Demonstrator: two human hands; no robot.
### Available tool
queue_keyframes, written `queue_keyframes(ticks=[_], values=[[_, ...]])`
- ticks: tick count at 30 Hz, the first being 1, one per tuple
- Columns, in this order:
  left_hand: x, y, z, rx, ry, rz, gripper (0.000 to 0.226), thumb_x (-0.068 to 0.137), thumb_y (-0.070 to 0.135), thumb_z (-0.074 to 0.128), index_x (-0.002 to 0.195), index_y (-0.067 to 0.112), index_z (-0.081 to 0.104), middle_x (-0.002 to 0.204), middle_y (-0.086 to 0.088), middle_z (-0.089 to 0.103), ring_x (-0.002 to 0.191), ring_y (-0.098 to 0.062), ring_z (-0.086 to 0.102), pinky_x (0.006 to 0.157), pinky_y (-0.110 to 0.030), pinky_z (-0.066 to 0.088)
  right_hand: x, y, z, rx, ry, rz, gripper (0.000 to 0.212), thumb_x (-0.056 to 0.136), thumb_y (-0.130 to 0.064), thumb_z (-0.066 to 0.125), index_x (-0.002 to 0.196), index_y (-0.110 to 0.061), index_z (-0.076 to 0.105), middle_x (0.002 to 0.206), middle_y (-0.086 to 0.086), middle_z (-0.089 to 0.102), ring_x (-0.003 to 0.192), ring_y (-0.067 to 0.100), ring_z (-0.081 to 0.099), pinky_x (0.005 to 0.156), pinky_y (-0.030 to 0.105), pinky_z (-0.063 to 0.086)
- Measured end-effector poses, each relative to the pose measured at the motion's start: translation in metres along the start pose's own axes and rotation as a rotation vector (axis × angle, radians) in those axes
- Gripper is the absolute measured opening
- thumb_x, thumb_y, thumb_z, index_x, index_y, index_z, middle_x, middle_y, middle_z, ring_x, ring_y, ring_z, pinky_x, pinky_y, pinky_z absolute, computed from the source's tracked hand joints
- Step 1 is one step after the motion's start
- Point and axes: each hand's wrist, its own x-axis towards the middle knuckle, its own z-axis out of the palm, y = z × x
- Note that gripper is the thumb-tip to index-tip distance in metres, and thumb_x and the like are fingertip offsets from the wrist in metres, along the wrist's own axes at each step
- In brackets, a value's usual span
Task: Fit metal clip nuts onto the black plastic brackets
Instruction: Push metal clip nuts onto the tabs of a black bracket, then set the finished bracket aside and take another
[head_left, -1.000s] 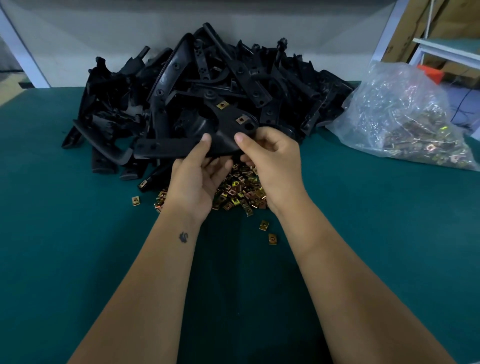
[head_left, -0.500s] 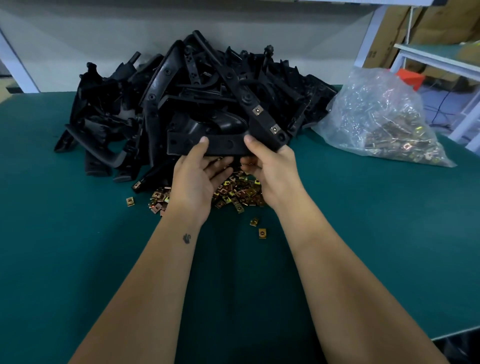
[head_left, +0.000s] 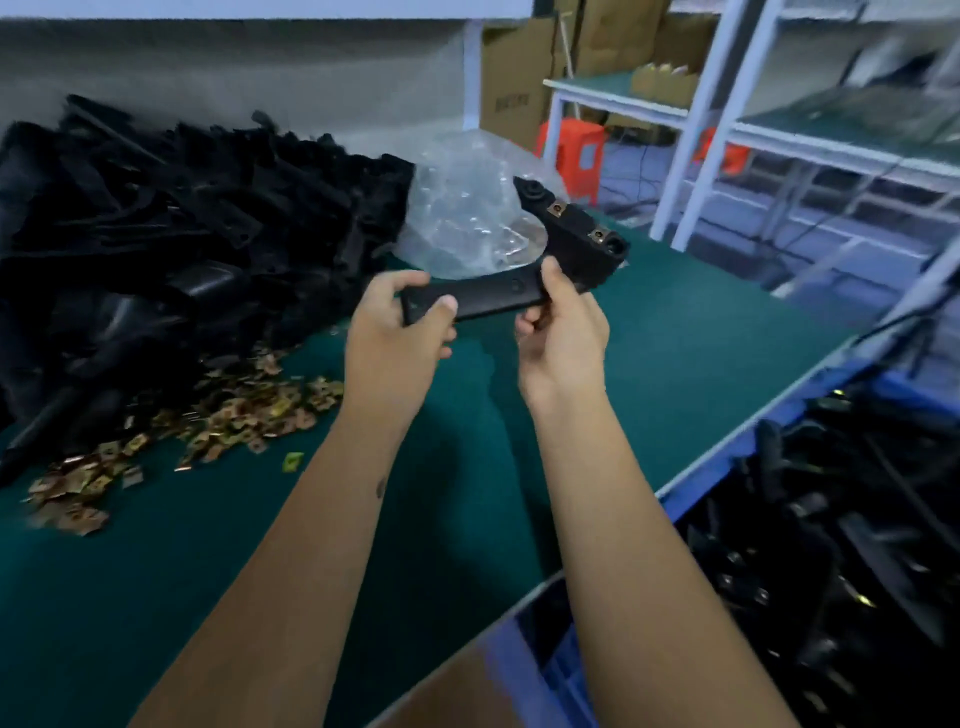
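Swung right since the earlier frame, bracket lifted off the pile toward two o'clock above green table. Gripped by left hand and right hand; clip nuts scattered at nine o'clock.

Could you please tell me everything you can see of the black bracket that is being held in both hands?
The bracket is a matt black plastic piece, bent like an L: a flat bar runs between the hands, then a thicker arm rises up and to the right. Two brass-coloured clip nuts sit on that arm. It is held in the air above the green table, in front of the clear plastic bag. The left hand grips the bar's left end; the right hand holds it near the bend.
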Motion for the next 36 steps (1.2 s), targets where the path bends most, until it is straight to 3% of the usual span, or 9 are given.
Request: queue_keyframes(ticks=[3,7,15,18,21,24,28,32,36], values=[[-0.029,0.003,0.077,0.027,-0.169,0.018,0.016,0.095,0.012,0.062,0.109,0.021,0.06,0.095,0.001,0.064,0.079,-0.011,0.065,0.061,-0.021,0.056,0.01,-0.043,-0.043,0.039,0.216,-0.23,0.016,0.095,-0.008,0.061,0.08,-0.014,0.06,0.066,-0.004,0.06,0.052,0.007,0.053,0.05,0.021,0.044],[-0.089,0.003,0.158,0.19,-0.46,0.09,0.031,0.094,0.024,0.06,0.125,0.023,0.058,0.112,-0.002,0.068,0.096,-0.023,0.068,0.09,-0.04,0.053,0.018,-0.102,-0.118,0.012,0.477,-0.394,0.007,0.098,-0.009,0.056,0.096,-0.008,0.063,0.085,0.008,0.068,0.074,0.02,0.066,0.071,0.035,0.055],[-0.149,-0.047,0.207,0.315,-1.146,-0.09,0.047,0.097,0.039,0.055,0.143,0.039,0.043,0.096,0.02,0.064,0.091,-0.002,0.063,0.082,-0.023,0.049,0.002,-0.159,-0.279,-0.394,0.744,-0.116,0.008,0.091,-0.016,0.068,0.091,-0.009,0.07,0.092,0.013,0.074,0.076,0.027,0.071,0.06,0.032,0.056],[-0.144,-0.061,0.201,0.338,-1.134,-0.124,0.043,0.096,0.039,0.056,0.137,0.043,0.046,0.09,0.021,0.066,0.083,0.003,0.063,0.072,-0.018,0.043,0.0,-0.154,-0.325,-0.627,0.865,0.103,0.038,0.088,-0.018,0.073,0.123,-0.005,0.064,0.12,0.016,0.066,0.097,0.033,0.065,0.085,0.041,0.054],[-0.134,-0.059,0.197,0.302,-1.075,-0.161,0.028,0.095,0.037,0.056,0.121,0.046,0.054,0.093,0.019,0.068,0.085,-0.002,0.066,0.075,-0.024,0.047,0.0,-0.145,-0.339,-0.853,0.987,0.214,0.049,0.09,-0.024,0.069,0.131,0.0,0.055,0.11,0.017,0.061,0.085,0.03,0.059,0.083,0.04,0.049],[-0.124,-0.038,0.194,0.129,-1.061,-0.218,0.019,0.099,0.023,0.054,0.102,0.04,0.06,0.086,0.013,0.071,0.074,-0.002,0.067,0.07,-0.023,0.049,0.009,-0.138,-0.315,-1.138,1.153,0.101,0.054,0.089,-0.028,0.062,0.137,-0.008,0.046,0.139,0.02,0.045,0.125,0.039,0.044,0.104,0.047,0.036],[-0.106,0.0,0.181,-0.12,-1.028,-0.254,0.022,0.103,0.014,0.047,0.1,0.027,0.065,0.074,0.01,0.071,0.064,-0.004,0.064,0.055,-0.015,0.048,0.033,-0.144,-0.231,-0.96,1.033,-0.343,0.049,0.09,-0.017,0.056,0.138,-0.014,0.046,0.142,0.014,0.041,0.127,0.035,0.04,0.106,0.046,0.035],[-0.071,0.018,0.148,-0.172,-0.732,-0.187,0.027,0.103,0.009,0.043,0.095,0.021,0.066,0.068,0.009,0.068,0.059,-0.004,0.06,0.053,-0.014,0.043,0.041,-0.129,-0.122,-0.787,0.731,-0.664,0.032,0.087,-0.01,0.054,0.118,-0.015,0.058,0.119,0.005,0.05,0.114,0.029,0.048,0.097,0.039,0.039],[-0.036,0.01,0.094,-0.136,-0.405,-0.112,0.033,0.099,-0.001,0.043,0.082,0.019,0.062,0.056,0.012,0.062,0.051,0.0,0.054,0.049,-0.013,0.037,0.035,-0.065,-0.019,-0.777,0.216,-0.629,0.017,0.086,-0.008,0.056,0.097,-0.02,0.061,0.105,0.0,0.055,0.104,0.025,0.055,0.097,0.044,0.043]])
